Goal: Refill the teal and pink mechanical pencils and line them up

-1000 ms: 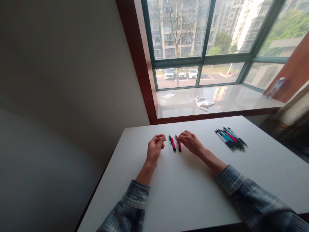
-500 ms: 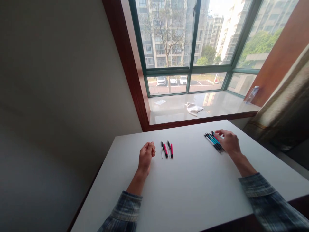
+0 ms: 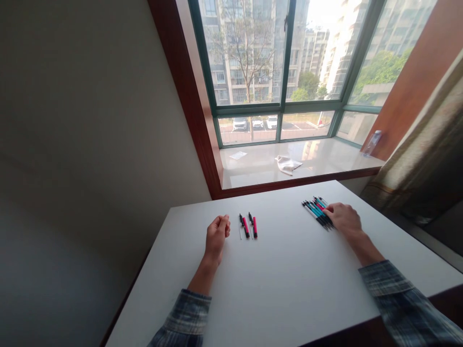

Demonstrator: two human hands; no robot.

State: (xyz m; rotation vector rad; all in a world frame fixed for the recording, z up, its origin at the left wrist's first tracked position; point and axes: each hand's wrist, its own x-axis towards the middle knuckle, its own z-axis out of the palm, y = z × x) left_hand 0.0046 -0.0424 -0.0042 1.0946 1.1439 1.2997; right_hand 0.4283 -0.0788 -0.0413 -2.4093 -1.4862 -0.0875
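Note:
My left hand [image 3: 217,236] is closed in a loose fist at the left of the white table [image 3: 275,284]. What it holds, if anything, is hidden inside the fingers. Just to its right lie two pens in parts: pink-and-black barrels [image 3: 255,227], black upper pieces [image 3: 251,219] and thin white refills [image 3: 240,231]. Over at the right, my right hand [image 3: 345,220] is at the near right edge of a row of several pens [image 3: 317,212], teal, white and pink with black grips. Its thumb and fingers are closed on a pen there; the fingertips are partly hidden.
Behind the table, a window sill [image 3: 253,178] carries a crumpled white cloth [image 3: 288,165], a small flat packet [image 3: 238,155] and a clear bottle [image 3: 372,143]. A curtain [image 3: 408,144] hangs at the right. A bare wall [image 3: 90,120] runs along the left.
My right hand has come slightly nearer, down along the row of pens, uncovering the far ends of more pens. My left hand stays in the same fist. The view has shifted slightly.

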